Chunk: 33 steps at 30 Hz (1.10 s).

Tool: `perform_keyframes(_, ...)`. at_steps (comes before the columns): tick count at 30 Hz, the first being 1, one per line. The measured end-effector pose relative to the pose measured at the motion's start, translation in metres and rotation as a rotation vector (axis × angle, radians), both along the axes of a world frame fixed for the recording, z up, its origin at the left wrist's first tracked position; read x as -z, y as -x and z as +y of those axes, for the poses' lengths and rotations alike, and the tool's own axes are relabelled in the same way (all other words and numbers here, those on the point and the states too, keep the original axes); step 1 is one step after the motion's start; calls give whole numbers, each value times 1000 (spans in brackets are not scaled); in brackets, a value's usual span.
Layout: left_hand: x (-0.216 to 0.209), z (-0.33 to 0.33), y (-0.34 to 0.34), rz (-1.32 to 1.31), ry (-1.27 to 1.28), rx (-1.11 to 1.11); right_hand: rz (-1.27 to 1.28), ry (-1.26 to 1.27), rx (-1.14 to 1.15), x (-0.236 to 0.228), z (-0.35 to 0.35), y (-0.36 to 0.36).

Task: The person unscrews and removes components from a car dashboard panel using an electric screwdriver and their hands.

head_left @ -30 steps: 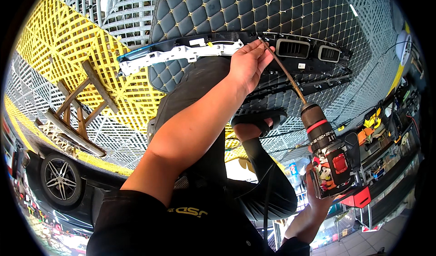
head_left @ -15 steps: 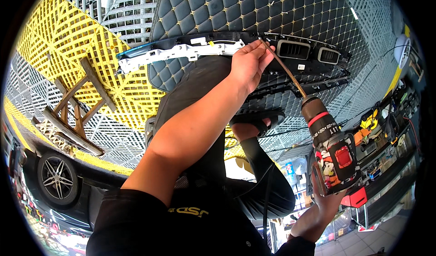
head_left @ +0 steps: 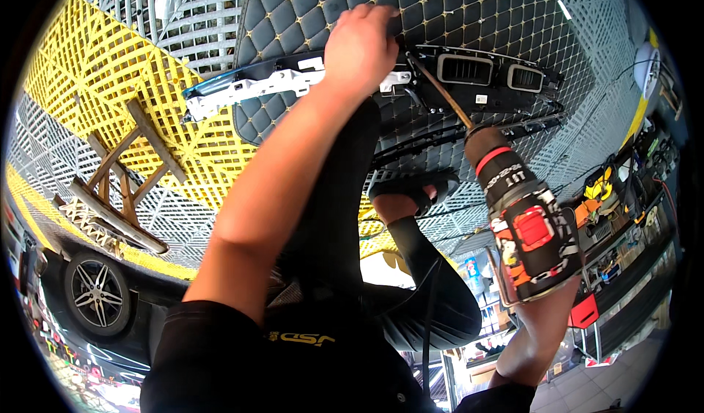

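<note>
A cordless drill (head_left: 532,230) with a patterned cover and a long rusty-brown bit (head_left: 444,94) is in my right hand (head_left: 546,307), whose fingers are mostly hidden behind the drill body. The bit's tip meets the upper edge of a black car dashboard trim panel (head_left: 506,96) with two air vents. My left hand (head_left: 361,50) is over the panel's middle, its fingers reaching past the far edge above the quilted mat. Thumb and fingers look apart there. Along the panel's left part runs a white plastic bracket (head_left: 257,90), partly covered by my left hand and forearm.
The black quilted mat (head_left: 293,17) lies under the panel, with small light bits scattered on it. A second dark trim strip (head_left: 440,140) lies nearer me. At left are a wooden stool (head_left: 121,175) and a car wheel (head_left: 95,290); a cluttered workbench (head_left: 623,252) is at right.
My left hand has left the bit and moved up and left, past the panel's far edge. The drill has shifted slightly left, its bit tip still at the panel.
</note>
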<state>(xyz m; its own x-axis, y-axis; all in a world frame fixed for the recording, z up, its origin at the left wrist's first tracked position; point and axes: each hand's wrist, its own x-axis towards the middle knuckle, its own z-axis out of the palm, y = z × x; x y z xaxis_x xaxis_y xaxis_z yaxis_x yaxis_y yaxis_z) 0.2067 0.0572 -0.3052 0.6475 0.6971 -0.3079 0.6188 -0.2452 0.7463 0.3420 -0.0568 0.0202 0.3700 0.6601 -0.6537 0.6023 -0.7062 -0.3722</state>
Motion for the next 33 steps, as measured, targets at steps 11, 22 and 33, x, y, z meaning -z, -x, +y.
perform_keyframes(11,32,-21,-23,317,-245,344,150,186,65,-13,-11,-19)
perform_keyframes(22,41,-28,-19,208,-311,263,37,39,-19,-4,0,-20)
perform_keyframes(33,40,-29,-18,200,-318,253,-12,115,-22,-10,-8,-41)
